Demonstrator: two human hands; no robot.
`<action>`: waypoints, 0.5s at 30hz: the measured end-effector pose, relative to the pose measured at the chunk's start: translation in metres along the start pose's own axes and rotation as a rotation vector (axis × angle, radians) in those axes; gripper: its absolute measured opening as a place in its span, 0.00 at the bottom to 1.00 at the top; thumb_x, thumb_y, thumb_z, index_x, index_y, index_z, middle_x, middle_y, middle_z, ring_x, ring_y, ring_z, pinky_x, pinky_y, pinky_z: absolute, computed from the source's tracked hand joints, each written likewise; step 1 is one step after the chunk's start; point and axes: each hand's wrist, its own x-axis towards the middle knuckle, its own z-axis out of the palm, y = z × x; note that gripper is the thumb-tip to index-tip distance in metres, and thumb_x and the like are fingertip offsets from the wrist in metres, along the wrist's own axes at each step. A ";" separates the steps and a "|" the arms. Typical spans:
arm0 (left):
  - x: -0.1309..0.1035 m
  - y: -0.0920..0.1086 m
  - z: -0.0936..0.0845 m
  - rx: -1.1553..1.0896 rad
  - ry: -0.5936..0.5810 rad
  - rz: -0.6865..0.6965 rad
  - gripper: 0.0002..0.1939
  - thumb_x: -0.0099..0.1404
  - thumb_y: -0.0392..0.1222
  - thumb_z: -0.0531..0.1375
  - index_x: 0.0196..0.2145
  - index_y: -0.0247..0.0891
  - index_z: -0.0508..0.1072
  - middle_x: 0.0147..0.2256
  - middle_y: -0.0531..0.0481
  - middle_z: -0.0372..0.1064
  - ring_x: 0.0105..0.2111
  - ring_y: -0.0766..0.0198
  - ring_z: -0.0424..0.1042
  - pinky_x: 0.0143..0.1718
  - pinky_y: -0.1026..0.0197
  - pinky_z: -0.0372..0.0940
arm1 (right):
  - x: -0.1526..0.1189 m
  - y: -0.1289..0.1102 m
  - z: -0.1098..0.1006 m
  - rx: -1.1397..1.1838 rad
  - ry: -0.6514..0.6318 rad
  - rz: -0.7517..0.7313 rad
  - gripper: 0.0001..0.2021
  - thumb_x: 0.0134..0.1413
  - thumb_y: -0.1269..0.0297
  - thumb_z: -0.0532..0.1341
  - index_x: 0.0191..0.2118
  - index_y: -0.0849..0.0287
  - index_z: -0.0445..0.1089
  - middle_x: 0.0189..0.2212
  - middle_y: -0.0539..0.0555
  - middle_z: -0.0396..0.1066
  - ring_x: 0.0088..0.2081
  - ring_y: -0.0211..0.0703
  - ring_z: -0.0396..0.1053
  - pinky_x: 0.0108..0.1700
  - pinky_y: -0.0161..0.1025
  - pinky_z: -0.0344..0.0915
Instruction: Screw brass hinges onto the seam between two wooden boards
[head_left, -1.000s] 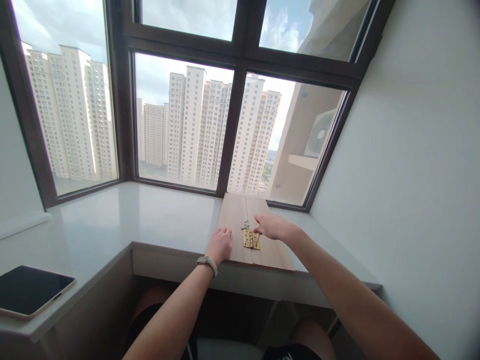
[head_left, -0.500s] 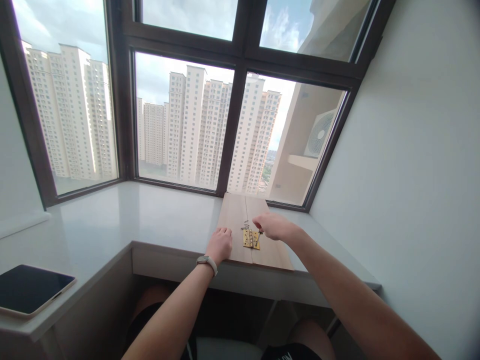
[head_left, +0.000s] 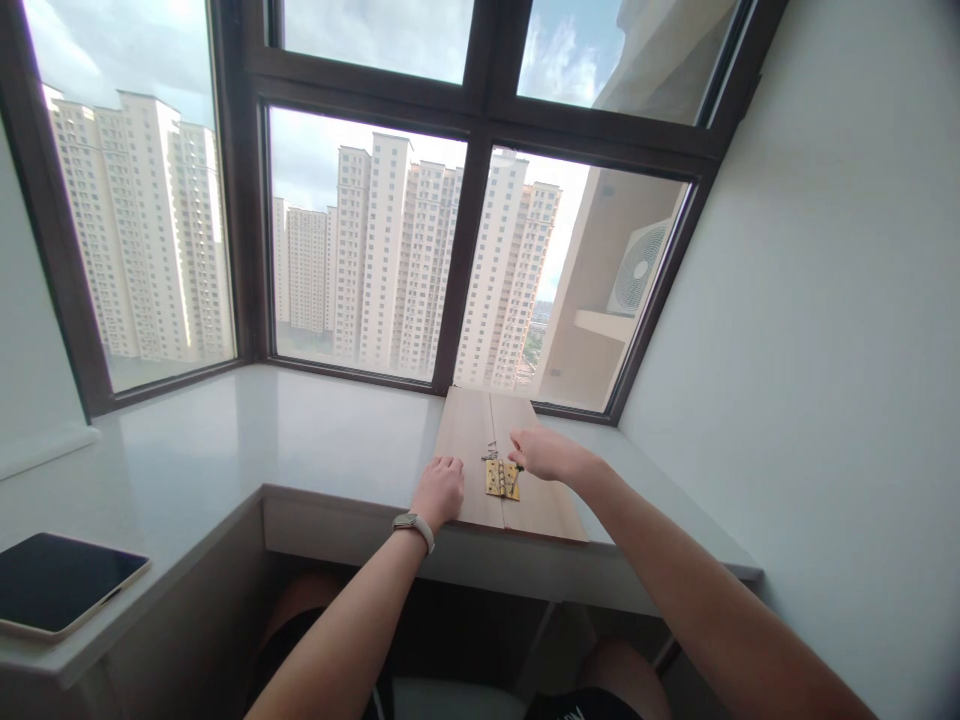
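Note:
A brass-coloured hinge [head_left: 493, 480] lies unfolded across the seam between two pale wooden boards [head_left: 463, 425]. Small loose screws [head_left: 491, 453] lie just beyond it. My left hand [head_left: 441, 487] rests on the left board with its fingers laid out and holds nothing. On the far right of the hinge, my right hand [head_left: 544, 452] is closed in a pinch on a thin-shafted tool [head_left: 515, 484], apparently a small screwdriver. Its shaft slants down to the hinge's right leaf. The fingers hide its upper end, and the tip is too small to make out.
The boards lie on a white ledge [head_left: 330, 420] under a dark-framed window [head_left: 480, 250]. A tablet [head_left: 67, 582] lies at the left on the ledge. A white wall [head_left: 825, 330] rises at the right. My legs are below the front edge.
My right hand has shifted very slightly and turned a little around the tool above the hinge. My left hand, the boards and the hinge look the same.

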 end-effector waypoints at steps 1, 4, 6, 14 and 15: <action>0.000 0.000 0.000 -0.001 -0.001 0.000 0.15 0.76 0.40 0.48 0.50 0.38 0.73 0.50 0.38 0.71 0.54 0.50 0.66 0.57 0.51 0.58 | 0.000 0.000 0.000 0.001 -0.003 -0.018 0.12 0.70 0.57 0.57 0.46 0.59 0.73 0.44 0.62 0.78 0.44 0.50 0.75 0.37 0.39 0.59; 0.000 0.000 -0.001 -0.002 0.000 -0.004 0.15 0.76 0.40 0.49 0.50 0.38 0.73 0.51 0.38 0.71 0.55 0.51 0.66 0.57 0.52 0.58 | -0.001 0.001 0.000 -0.006 -0.014 -0.062 0.06 0.67 0.63 0.60 0.44 0.56 0.73 0.43 0.58 0.77 0.42 0.47 0.74 0.35 0.37 0.57; 0.000 0.000 -0.002 0.003 0.000 -0.004 0.15 0.76 0.41 0.49 0.50 0.38 0.73 0.50 0.38 0.72 0.55 0.51 0.66 0.57 0.52 0.59 | 0.000 0.003 0.001 -0.024 -0.019 -0.084 0.03 0.63 0.68 0.63 0.42 0.55 0.73 0.42 0.56 0.77 0.42 0.45 0.73 0.34 0.36 0.55; -0.002 0.004 -0.007 -0.006 -0.021 -0.021 0.16 0.77 0.41 0.48 0.51 0.38 0.73 0.52 0.38 0.72 0.55 0.50 0.66 0.57 0.51 0.59 | 0.001 0.006 0.003 0.030 -0.014 -0.011 0.17 0.68 0.50 0.60 0.51 0.57 0.72 0.46 0.62 0.78 0.45 0.52 0.75 0.36 0.39 0.60; -0.002 0.004 -0.007 -0.006 -0.026 -0.022 0.16 0.77 0.41 0.48 0.51 0.38 0.73 0.52 0.38 0.72 0.56 0.50 0.66 0.57 0.50 0.59 | 0.001 0.005 0.003 0.020 -0.007 0.006 0.19 0.70 0.48 0.56 0.50 0.59 0.73 0.46 0.63 0.78 0.46 0.54 0.76 0.37 0.40 0.61</action>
